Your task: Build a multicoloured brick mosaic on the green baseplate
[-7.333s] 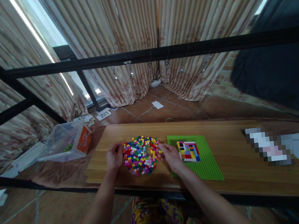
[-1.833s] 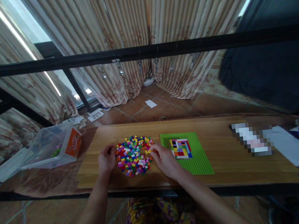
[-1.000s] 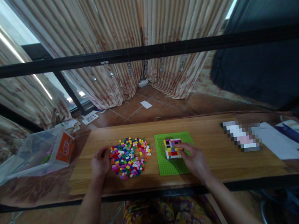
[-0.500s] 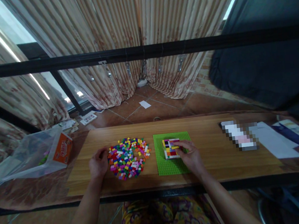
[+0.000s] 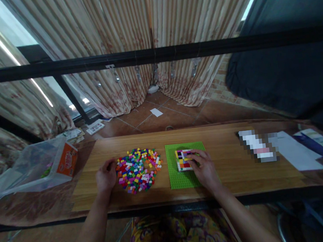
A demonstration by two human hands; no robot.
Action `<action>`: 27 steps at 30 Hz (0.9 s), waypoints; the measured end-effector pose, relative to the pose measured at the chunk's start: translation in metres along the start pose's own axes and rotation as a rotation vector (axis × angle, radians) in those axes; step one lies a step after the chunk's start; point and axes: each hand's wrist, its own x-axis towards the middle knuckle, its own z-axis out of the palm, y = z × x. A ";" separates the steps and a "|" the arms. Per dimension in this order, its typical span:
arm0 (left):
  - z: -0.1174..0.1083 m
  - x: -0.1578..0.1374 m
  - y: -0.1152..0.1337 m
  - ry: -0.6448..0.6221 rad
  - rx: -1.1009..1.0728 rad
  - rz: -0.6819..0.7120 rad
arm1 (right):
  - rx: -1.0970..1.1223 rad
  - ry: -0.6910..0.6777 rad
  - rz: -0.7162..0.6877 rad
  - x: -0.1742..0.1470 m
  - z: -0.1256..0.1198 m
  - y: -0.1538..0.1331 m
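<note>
On the wooden tabletop (image 5: 228,156) our right hand (image 5: 203,169) presses fingertips, curled narrow, onto the brick mosaic (image 5: 183,159) directly ahead on the green baseplate (image 5: 181,178); left hand (image 5: 105,179), loosely curled, touches the loose brick pile (image 5: 137,169).

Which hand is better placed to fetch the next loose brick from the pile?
Probably the left hand: it rests against the edge of the pile of small multicoloured plastic bricks, while the right hand is over the brick patch on the green studded baseplate.

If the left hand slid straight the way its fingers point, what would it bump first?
Probably the brick pile. The left hand rests at the pile's left edge with fingers curled toward it, seemingly almost touching, though the exact gap is hard to judge.
</note>
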 end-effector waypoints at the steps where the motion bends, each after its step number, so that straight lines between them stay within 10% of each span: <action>1: 0.000 0.000 0.000 0.002 -0.002 0.003 | 0.001 0.001 -0.002 0.000 0.001 -0.001; 27: 0.000 -0.002 0.002 0.000 -0.037 -0.020 | 0.153 0.275 0.352 -0.003 0.031 0.010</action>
